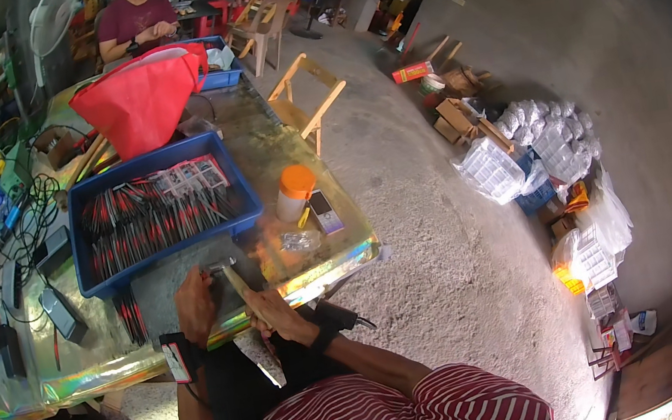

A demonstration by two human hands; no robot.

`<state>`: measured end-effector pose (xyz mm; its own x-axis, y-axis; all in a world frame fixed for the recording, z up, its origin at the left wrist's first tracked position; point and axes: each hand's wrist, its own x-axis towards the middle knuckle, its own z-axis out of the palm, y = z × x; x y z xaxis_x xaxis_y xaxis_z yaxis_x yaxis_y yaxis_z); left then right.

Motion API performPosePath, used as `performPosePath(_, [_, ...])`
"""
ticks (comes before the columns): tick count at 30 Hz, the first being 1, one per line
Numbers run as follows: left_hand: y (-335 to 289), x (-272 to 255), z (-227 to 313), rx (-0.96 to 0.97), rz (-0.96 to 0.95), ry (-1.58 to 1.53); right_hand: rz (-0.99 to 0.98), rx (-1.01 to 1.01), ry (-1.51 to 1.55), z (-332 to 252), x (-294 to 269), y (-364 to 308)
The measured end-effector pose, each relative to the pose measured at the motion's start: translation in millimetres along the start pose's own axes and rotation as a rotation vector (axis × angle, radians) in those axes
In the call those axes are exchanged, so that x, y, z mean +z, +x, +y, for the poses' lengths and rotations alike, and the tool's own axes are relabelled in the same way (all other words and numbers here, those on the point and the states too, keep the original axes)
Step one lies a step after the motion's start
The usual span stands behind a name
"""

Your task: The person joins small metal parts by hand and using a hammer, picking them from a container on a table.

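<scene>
My right hand (280,315) is closed around the pale wooden handle (238,284) of what looks like a small hammer. A small shiny metal piece, perhaps its head, shows at the handle's far end. Beside it, my left hand (195,304) rests low over a dark grey mat (162,278) with its fingers bent together. Whatever is between those fingers is too small to make out. Just beyond the mat stands a blue tray (156,157) filled with rows of thin dark and red pieces. Several similar thin pieces (131,319) lie left of my left hand.
An orange-lidded jar (296,192), a phone-like slab (325,212) and a clear plastic bag (301,240) sit at right. Black boxes and cables (62,315) lie left. Behind the tray is a red bag (143,100); farther off, a person (137,20) sits. A wooden chair (309,101) stands right.
</scene>
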<state>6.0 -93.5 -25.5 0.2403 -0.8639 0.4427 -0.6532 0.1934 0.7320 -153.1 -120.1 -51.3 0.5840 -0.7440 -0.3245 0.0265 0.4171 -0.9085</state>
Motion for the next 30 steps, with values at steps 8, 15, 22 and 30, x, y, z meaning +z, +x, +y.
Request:
performPosePath(8, [-1.5,-1.8,-3.0,0.053,0.074,0.071,-0.101,-0.013,-0.042,-4.5,2.6,-3.0])
performPosePath(15, [-1.1,5.0,-2.6,0.05,0.083,0.03,-0.065,0.047,0.002,6.9,-0.3,-5.8])
performPosePath(22, [-1.6,4.4,-1.4,0.017,0.046,0.05,-0.108,0.127,0.024,13.1,-4.1,-9.2])
performPosePath(30, [-1.2,1.7,0.1,0.039,0.035,0.044,-0.137,0.141,0.031,5.6,-3.6,-12.0])
